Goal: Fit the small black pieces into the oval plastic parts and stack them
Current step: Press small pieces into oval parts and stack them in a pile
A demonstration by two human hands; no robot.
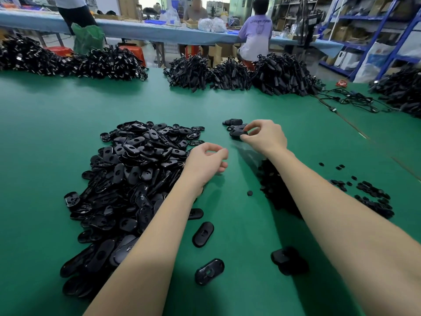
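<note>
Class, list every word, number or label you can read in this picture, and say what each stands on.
No text reads for certain.
Lilac T-shirt back: a line of print, too blurred to read.
White bag beside the blue shelving: red marking, too blurred.
Oval parts on the green table: no legible marks.

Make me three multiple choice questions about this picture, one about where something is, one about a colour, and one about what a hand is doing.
1. Where is the big heap of oval parts?
A. under the left forearm
B. at the table's far edge
C. on a stool

2. What colour is the table cover?
A. blue
B. green
C. grey

3. What is the right hand doing?
A. lying flat on the table
B. pointing at the shelves
C. pinching an oval part on the small stack

Answers: A, the heap spreads beneath and left of that arm; B, the cover is plain green; C, its fingertips grip the top piece.
</note>
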